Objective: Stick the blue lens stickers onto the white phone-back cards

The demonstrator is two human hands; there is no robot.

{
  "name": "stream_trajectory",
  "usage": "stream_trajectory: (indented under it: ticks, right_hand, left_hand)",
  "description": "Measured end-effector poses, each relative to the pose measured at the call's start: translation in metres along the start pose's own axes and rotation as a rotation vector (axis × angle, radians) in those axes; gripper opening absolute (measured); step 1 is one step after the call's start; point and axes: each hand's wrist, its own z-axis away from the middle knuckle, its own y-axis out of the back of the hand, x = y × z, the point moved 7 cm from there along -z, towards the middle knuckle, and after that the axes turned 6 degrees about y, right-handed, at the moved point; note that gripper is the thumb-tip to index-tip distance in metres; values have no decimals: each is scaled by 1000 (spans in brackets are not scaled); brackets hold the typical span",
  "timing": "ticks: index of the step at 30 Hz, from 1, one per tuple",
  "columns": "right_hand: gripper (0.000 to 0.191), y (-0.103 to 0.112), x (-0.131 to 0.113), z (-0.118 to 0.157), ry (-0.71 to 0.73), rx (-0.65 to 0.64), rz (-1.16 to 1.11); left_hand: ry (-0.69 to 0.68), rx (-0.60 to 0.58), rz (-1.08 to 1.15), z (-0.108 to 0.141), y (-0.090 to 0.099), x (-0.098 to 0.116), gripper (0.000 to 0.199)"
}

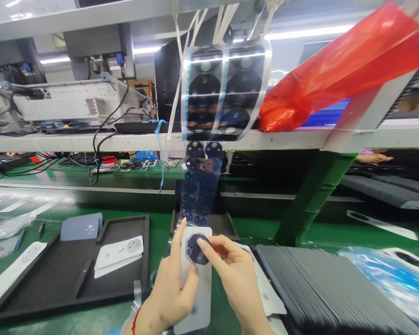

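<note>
A white phone back cover (203, 298) lies upright in front of me, its round camera area at the top. My left hand (172, 284) grips it from the left, index finger stretched along the edge and thumb pressing its face near the camera area. Over that area sits a dark round film piece (196, 249) with small holes. My right hand (235, 274) pinches the film's right edge, thumb on top; the other fingers curl and partly hide it. Behind the cover hangs a clear film strip (200, 190) bearing dark round pieces, running down from a film roll (226, 90).
On the left, a black tray (52, 279) holds white covers (118, 253) and a blue-grey phone panel (81, 227). To the right is a long row of grey sheets (321, 288) beside clear plastic film (387, 279). A green-wrapped post (317, 195) and red bag (335, 70) stand beyond. Another person's hand (373, 157) shows far right.
</note>
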Motion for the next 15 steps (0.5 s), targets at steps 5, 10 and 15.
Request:
stream_trajectory:
  ticks: [5,10,15]
  right_hand:
    - [34,-1,-4,-1,-11,-44,-2]
    - [26,3,-24,4,139,45,140]
    - [12,-4,-36,13,330,96,192]
  left_hand:
    - [11,-32,-36,1,-2,-1,79]
    - [33,-10,3,5,0,-8,72]
    - [45,136,66,7,-3,-17,56]
